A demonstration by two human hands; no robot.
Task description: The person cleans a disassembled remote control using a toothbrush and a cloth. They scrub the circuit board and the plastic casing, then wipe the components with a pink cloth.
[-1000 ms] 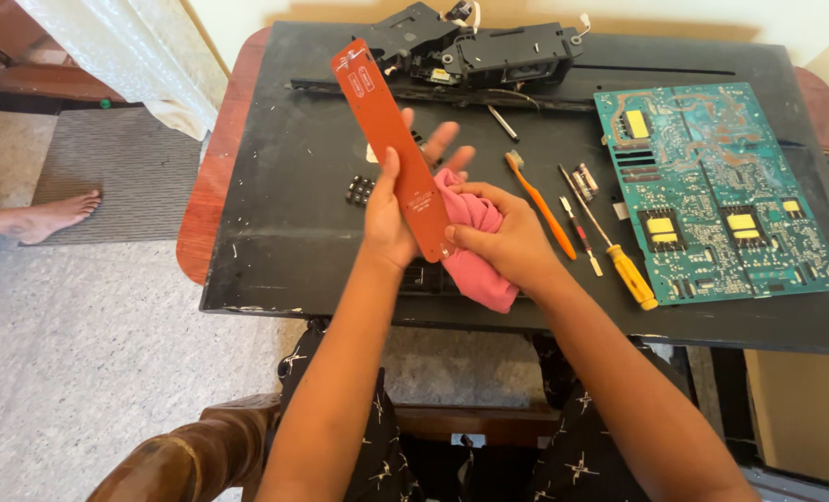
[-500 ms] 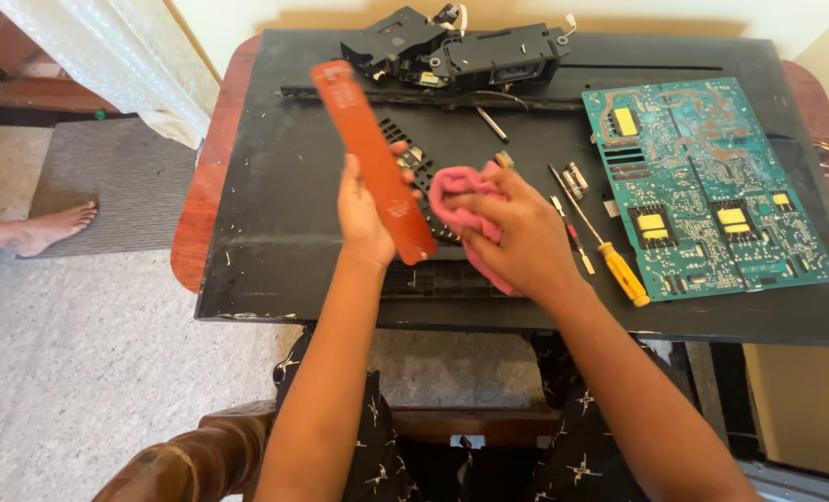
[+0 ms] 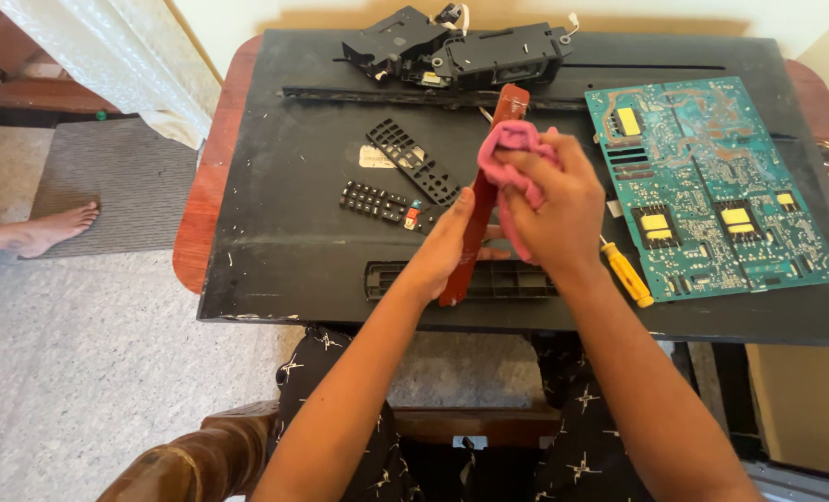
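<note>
Pink crumpled cloth (image 3: 512,149), clenched in the right hand (image 3: 549,209), presses one long reddish-brown strip (image 3: 477,218) grasped by the left hand (image 3: 451,246) above the black tabletop (image 3: 275,223); one green circuit board (image 3: 712,186), perhaps two remote parts (image 3: 400,181).

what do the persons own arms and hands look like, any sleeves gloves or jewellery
Both forearms are bare up to the bottom edge of the picture: no sleeves show. The left hand and the right hand wear no gloves, and no rings, watch or bracelets show. Below, the lap wears black cloth with small white marks.
</note>
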